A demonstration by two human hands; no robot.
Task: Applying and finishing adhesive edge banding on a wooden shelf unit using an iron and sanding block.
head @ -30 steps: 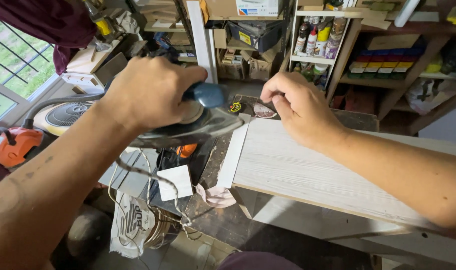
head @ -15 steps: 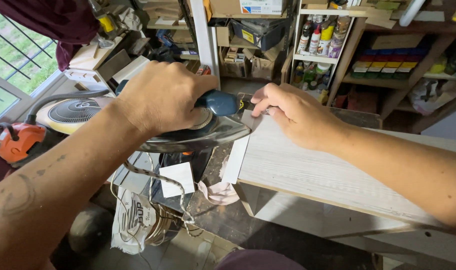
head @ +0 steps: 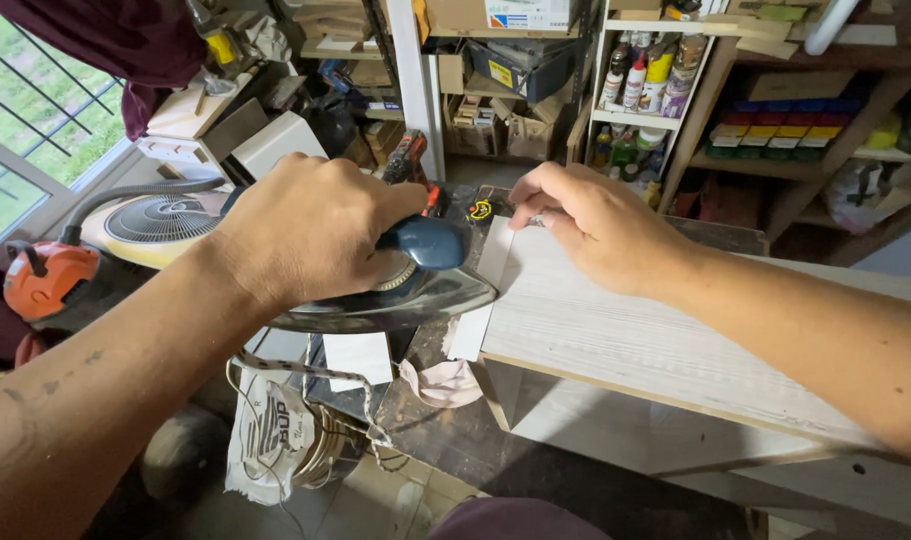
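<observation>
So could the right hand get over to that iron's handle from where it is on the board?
Probably yes. The right hand rests on the pale board close beside the iron with nothing between them, but the left hand already wraps the blue handle, leaving little free grip.

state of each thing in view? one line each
Left hand: gripping iron handle.
Iron: on its side, soleplate against board's end.
Right hand: fingertips pressing strip at board's corner.
Edge strip: along board's end, standing proud.
Board: flat on bench.

iron (head: 416, 290): blue handle, metal soleplate, tip against board end | edge strip (head: 484, 290): white, lying on pale wood-grain board (head: 656, 340)
</observation>
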